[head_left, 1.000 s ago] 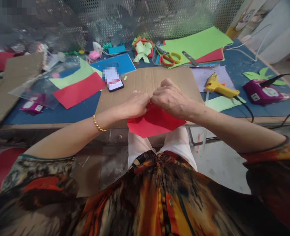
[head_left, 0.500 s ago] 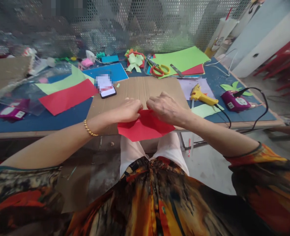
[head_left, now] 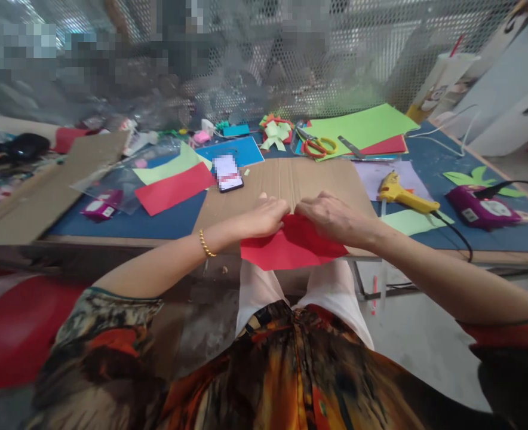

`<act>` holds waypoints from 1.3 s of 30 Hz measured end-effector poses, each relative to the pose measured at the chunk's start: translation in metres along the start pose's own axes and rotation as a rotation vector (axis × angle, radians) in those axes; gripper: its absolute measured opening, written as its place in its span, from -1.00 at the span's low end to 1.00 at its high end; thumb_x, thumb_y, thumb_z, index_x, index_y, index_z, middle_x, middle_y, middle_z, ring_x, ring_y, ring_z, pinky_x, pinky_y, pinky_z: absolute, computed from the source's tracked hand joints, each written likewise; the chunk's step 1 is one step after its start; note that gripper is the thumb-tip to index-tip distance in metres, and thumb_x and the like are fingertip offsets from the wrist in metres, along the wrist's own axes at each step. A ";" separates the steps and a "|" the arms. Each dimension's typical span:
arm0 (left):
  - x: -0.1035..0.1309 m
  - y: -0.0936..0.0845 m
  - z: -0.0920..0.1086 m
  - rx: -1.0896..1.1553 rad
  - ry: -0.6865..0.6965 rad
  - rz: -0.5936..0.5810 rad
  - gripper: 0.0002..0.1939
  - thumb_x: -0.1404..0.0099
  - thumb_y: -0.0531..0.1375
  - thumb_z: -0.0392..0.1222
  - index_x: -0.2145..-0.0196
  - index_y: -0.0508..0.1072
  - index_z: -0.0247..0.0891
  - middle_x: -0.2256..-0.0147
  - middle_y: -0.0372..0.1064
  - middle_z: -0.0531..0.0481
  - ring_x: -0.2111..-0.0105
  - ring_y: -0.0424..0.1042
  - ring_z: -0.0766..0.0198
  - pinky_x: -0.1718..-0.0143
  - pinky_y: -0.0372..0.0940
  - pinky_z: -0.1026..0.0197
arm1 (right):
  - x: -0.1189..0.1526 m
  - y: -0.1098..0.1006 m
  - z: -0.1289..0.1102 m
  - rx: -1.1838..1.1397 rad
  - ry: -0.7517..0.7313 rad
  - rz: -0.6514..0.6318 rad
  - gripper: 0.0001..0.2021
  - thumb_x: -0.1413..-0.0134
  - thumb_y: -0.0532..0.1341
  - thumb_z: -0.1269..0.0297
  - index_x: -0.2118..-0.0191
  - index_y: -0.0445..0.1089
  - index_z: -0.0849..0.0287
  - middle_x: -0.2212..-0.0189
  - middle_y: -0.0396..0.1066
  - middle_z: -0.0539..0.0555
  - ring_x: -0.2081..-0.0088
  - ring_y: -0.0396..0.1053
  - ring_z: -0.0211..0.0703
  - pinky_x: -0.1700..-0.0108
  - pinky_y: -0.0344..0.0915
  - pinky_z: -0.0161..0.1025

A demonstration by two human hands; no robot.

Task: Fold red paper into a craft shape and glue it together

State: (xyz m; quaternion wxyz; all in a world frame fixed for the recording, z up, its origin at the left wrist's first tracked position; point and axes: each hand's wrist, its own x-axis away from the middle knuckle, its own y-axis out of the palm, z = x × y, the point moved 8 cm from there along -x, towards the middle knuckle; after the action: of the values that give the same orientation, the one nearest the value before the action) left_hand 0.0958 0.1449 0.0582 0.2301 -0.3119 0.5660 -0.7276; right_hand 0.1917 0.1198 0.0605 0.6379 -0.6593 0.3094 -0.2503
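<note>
A sheet of red paper [head_left: 291,248] hangs over the front edge of the table, its far edge pinched between both hands. My left hand [head_left: 266,216], with a gold bead bracelet on the wrist, is closed on the paper's upper left part. Close beside it, my right hand [head_left: 329,214] grips the upper right part with curled fingers. Under the hands lies a flat piece of brown cardboard [head_left: 264,185]. The fingertips and the pinched paper edge are mostly hidden behind the knuckles.
A phone [head_left: 229,174] and another red sheet [head_left: 174,188] lie to the left. Scissors [head_left: 318,146] rest on green paper [head_left: 362,128] at the back. On the right are a yellow glue gun [head_left: 407,194], a purple box [head_left: 483,206] with a black cable, and a cup [head_left: 443,83].
The camera view has swung to the left, so things on the table appear further right. Both hands still pinch the red paper, whose near edge now looks flatter.
</note>
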 end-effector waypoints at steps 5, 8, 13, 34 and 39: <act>0.000 0.001 -0.003 -0.008 0.024 -0.008 -0.88 -0.41 0.10 -0.33 0.25 0.42 -0.23 0.12 0.53 -0.18 0.05 0.46 0.03 -0.19 0.17 -0.07 | 0.002 0.000 -0.002 0.082 0.047 0.003 -0.76 -0.30 0.03 0.55 0.24 0.43 0.25 0.40 0.49 0.17 0.43 0.22 -0.16 0.20 0.02 -0.18; 0.000 0.002 -0.003 0.009 0.049 -0.031 -0.84 -0.41 0.07 -0.36 0.22 0.44 -0.23 0.11 0.54 -0.17 0.04 0.46 0.06 -0.22 0.16 -0.07 | 0.001 0.000 -0.007 0.146 0.062 -0.045 -0.77 -0.32 0.04 0.54 0.25 0.44 0.26 0.44 0.51 0.18 0.46 0.26 -0.15 0.21 0.01 -0.16; 0.002 -0.002 0.000 0.018 0.073 -0.045 -0.86 -0.38 0.09 -0.35 0.21 0.43 -0.21 0.12 0.56 -0.13 0.05 0.47 0.06 -0.23 0.17 -0.12 | 0.000 0.003 -0.011 0.151 0.086 -0.126 -0.77 -0.31 0.08 0.56 0.24 0.48 0.27 0.36 0.60 0.26 0.38 0.43 -0.09 0.18 0.04 -0.15; 0.001 0.001 -0.002 0.062 0.073 -0.043 -0.86 -0.33 0.10 -0.38 0.21 0.40 -0.20 0.07 0.61 -0.15 -0.03 0.54 -0.06 -0.11 0.23 -0.12 | 0.001 0.000 0.004 0.013 0.390 -0.152 -0.65 -0.41 0.05 0.47 0.00 0.60 0.17 0.12 0.67 0.26 0.09 0.63 0.04 0.31 0.03 -0.21; 0.007 0.002 -0.004 0.057 0.038 -0.044 -0.89 -0.42 0.10 -0.31 0.15 0.40 -0.20 0.01 0.58 -0.16 -0.05 0.52 -0.05 -0.17 0.26 -0.12 | 0.001 0.001 0.003 0.011 0.398 -0.165 -0.65 -0.44 0.03 0.44 0.03 0.60 0.23 0.16 0.66 0.30 0.11 0.63 0.08 0.34 -0.04 -0.17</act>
State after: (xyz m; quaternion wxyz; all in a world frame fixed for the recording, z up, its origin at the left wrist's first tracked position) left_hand 0.0876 0.1421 0.0567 0.2123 -0.3036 0.5423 -0.7541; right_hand 0.1942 0.1207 0.0589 0.5452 -0.6165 0.3728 -0.4286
